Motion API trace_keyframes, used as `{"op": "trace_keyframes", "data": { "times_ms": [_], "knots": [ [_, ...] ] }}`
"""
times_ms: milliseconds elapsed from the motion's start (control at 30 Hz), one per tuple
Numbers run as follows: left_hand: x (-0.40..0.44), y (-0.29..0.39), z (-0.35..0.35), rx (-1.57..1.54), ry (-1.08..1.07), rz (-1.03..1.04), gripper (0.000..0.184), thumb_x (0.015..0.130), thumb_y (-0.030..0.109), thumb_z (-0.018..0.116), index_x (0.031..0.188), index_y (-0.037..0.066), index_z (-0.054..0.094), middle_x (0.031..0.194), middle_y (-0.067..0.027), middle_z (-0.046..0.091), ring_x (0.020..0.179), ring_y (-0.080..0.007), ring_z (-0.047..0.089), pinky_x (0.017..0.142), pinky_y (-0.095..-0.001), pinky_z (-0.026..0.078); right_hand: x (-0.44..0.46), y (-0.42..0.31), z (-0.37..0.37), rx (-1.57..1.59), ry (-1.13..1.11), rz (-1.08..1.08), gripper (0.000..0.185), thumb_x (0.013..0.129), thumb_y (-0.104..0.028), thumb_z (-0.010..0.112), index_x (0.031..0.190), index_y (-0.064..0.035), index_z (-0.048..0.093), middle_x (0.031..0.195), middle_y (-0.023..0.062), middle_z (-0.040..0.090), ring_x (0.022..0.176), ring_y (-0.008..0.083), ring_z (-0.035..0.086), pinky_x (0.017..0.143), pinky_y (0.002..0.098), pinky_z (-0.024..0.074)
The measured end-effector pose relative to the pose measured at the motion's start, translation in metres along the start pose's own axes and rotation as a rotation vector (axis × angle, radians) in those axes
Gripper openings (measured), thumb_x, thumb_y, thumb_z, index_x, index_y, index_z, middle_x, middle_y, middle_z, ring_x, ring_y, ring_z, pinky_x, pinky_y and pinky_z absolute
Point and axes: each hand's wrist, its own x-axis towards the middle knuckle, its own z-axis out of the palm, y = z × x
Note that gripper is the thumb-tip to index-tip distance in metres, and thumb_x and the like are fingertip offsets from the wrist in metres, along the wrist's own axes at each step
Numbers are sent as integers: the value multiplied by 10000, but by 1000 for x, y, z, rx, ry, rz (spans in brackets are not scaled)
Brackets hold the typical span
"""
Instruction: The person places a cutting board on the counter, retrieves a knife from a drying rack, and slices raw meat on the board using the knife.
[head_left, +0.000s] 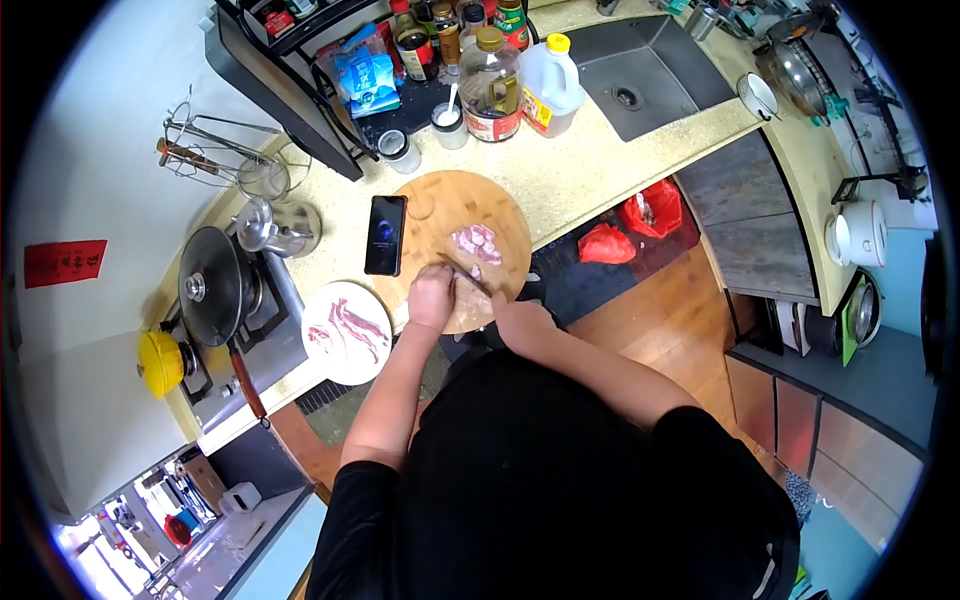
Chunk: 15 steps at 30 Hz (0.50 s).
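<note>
From my distant view, my right hand (524,324) was closed around the handle of a dark-bladed knife (467,275), its blade slanting over the round wooden cutting board (420,190). My left hand (430,298) was curled beside the blade, probably for steadying (what it held, I could not tell). Cut pink meat (475,243) lay on the board, beyond the knife. The white round plate of meat strips (346,333) sat left of the board, presumably for easy reach.
</note>
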Motion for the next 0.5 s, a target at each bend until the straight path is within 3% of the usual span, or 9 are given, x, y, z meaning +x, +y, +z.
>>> {"op": "trace_keyframes", "data": {
  "times_ms": [67,167,267,300,500],
  "knots": [
    [-2,2,-3,13,-30,40,59,824,55,696,862,16,673,882,-164,699,878,-360,672,820,-438,561,9,-7,-5,16,1,-18,181,978,-118,429,1071,7,522,879,252,725,815,416,734,698,531,582],
    [-9,0,-2,-115,41,92,177,820,62,728,968,11,643,970,-186,676,937,-377,647,849,-442,543,24,-5,-8,34,43,-46,180,960,-114,460,1078,8,519,884,245,727,818,414,733,703,532,578],
    [-16,-1,-4,-141,170,-75,356,807,73,765,1110,12,588,1088,-210,625,1029,-405,601,902,-447,513,18,24,-16,21,80,-125,194,945,-116,496,1092,8,523,865,228,729,802,411,733,698,521,576],
    [-19,-1,-4,-79,163,-100,492,786,88,801,1195,3,540,1164,-226,579,1087,-428,559,946,-461,477,22,34,-15,-14,88,-135,205,942,-118,511,1104,8,523,861,225,726,802,415,729,696,521,572],
    [-25,3,-6,70,148,-318,481,821,134,794,1196,-34,543,1132,-226,613,1068,-422,572,947,-478,467,29,42,-36,-17,104,-68,188,947,-108,494,1100,-2,522,862,240,718,806,417,725,699,532,566]
  ]
}}
